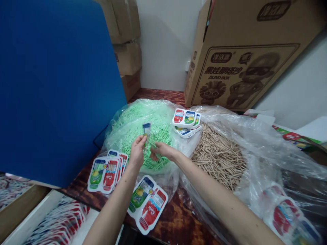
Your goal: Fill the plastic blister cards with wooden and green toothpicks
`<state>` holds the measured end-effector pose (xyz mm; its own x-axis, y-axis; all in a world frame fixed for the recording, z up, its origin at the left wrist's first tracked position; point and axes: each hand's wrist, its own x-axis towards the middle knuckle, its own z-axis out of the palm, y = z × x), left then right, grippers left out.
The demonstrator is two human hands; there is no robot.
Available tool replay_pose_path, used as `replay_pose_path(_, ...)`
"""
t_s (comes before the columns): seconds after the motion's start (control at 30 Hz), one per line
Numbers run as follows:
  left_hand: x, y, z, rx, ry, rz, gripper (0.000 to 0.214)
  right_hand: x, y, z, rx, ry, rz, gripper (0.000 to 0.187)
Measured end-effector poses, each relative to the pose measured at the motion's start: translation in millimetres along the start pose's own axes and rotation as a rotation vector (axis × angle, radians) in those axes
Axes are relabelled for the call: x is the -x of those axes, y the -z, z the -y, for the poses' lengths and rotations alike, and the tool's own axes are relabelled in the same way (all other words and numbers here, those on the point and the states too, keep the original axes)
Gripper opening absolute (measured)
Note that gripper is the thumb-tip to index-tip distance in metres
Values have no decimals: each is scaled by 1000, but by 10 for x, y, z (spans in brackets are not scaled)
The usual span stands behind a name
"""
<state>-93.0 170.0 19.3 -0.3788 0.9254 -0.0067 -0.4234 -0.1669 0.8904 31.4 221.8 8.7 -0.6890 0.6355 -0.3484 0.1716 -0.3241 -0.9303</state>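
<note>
My left hand (138,148) pinches a narrow printed packet (146,128) with a blue top and a clear, yellow-green lower part, held upright. Beside it, my right hand (162,151) has its fingers closed on a few thin green sticks at the packet's side; how many is unclear. Both hands are above a clear plastic bag (116,117) full of loose pale-green sticks (160,131). Left of my left hand lies a stack of Sprite and Cola cards (103,174); the top one shows sticks in its windows. A single Sprite and Cola card (148,204) lies nearer me.
To the right is a bag of brown sticks (221,156). More cards (186,119) rest between the bags, and others (290,217) at lower right. A large cardboard box (237,78) stands behind. A blue panel (56,85) and a bin of cards (61,221) are at left.
</note>
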Motion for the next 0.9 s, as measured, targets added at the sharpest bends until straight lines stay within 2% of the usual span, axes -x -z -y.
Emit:
replay_pose_path(0.13, 397, 203, -90, 88, 1, -67, 32, -52, 19, -11, -66, 75, -120, 16)
replay_pose_path(0.23, 742, 335, -37, 167, 124, -104, 33, -74, 32, -25, -139, 119, -185, 17)
replay_pose_path(0.33, 934, 369, 46, 182, 208, -107, 30, -57, 28, -20, -248, 163, -222, 15)
replay_pose_path(0.53, 898, 213, 103, 163, 355, 82, 24, 76, -85, -4, -413, 184, -269, 18)
replay_pose_path(0.77, 910, 67, 183, 105, 415, 92, 23, 322, -299, -63, -483, 208, -381, 21)
replay_pose_path(0.9, 987, 16, 202, 98, 452, 139, 22, 490, -397, -86, -501, 116, -414, 20)
